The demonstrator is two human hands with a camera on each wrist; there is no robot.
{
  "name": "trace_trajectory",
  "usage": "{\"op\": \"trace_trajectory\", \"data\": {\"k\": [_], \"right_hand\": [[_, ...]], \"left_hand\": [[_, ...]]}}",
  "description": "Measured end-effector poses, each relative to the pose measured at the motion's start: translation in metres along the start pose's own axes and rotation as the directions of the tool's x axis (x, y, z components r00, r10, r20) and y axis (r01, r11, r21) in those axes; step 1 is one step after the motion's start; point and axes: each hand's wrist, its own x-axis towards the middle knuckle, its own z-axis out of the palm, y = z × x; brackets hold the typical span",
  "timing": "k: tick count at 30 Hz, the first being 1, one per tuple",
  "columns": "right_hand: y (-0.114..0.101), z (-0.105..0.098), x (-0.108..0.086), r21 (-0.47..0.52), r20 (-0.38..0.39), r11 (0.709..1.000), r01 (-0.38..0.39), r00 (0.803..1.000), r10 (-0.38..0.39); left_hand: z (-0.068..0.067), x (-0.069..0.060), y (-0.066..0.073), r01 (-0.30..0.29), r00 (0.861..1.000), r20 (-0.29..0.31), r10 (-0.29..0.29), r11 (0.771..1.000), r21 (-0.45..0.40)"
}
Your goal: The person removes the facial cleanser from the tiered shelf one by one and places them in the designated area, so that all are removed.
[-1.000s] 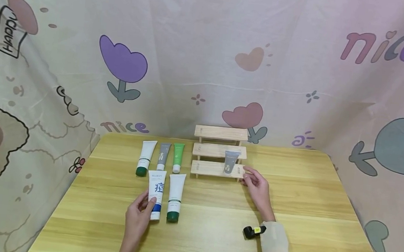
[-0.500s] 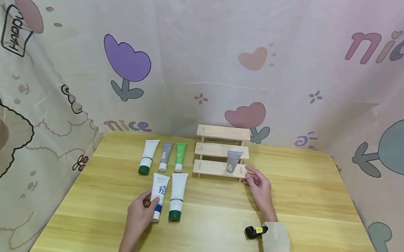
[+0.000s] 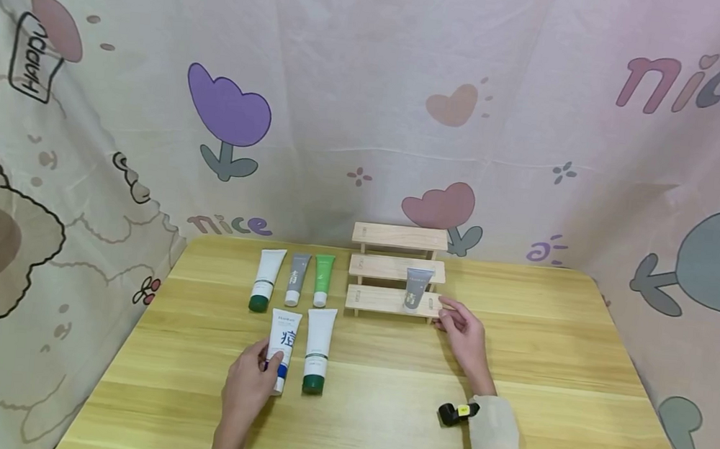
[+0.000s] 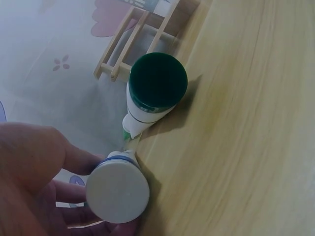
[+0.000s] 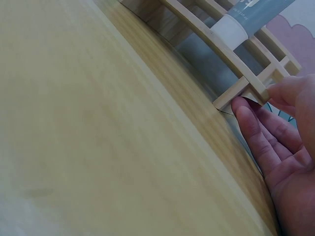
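Note:
My left hand (image 3: 247, 383) grips a white squeeze tube (image 3: 285, 329) with a blue band and blue lettering, thumb on its front near the cap. In the left wrist view its white cap (image 4: 118, 191) faces the camera. Close on its right lies a white tube with a green cap (image 3: 317, 350). My right hand (image 3: 465, 336) pinches the right end of the lowest step of a three-step wooden stand (image 3: 379, 299). The right wrist view shows the thumb above and fingers (image 5: 251, 125) below that corner. A grey tube (image 3: 417, 288) stands cap-down on this step.
Behind the left hand lie another green-capped white tube (image 3: 267, 277), a grey tube (image 3: 296, 278) and a green tube (image 3: 322, 279) in a row. A printed cloth (image 3: 345, 107) hangs behind the wooden table (image 3: 522, 298). A black wrist device (image 3: 451, 414) sits at the right sleeve.
The blue-banded tube in my left hand has shifted slightly toward me and tilted a little. My right hand stays at the stand's end. The head view has swung slightly left.

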Motion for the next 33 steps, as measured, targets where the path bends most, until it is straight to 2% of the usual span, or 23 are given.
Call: {"op": "trace_trajectory", "data": {"k": [6,12,24,33], "right_hand": [[0.0013,-0.0009,0.0002,0.032,0.005,0.999,0.013,1.000,-0.013],[0.0022,-0.0010,-0.0003,0.020,0.009,1.000,0.020,1.000,-0.021],[0.0012,-0.0019,0.0007,0.010,0.013,1.000,0.027,1.000,-0.027],[0.0004,-0.0005,0.0004,-0.002,0.003,1.000,0.008,1.000,-0.008]], "left_hand": [[-0.0001,0.0018,-0.0030,-0.021,1.000,0.023,0.021,1.000,-0.004],[0.0000,0.0025,-0.0056,-0.028,0.999,0.033,0.028,1.000,-0.008],[0.0028,0.0038,-0.0068,-0.077,0.996,0.041,0.078,0.996,-0.036],[-0.0059,-0.0007,-0.0011,-0.070,0.996,0.065,0.068,0.997,0.027]]}}
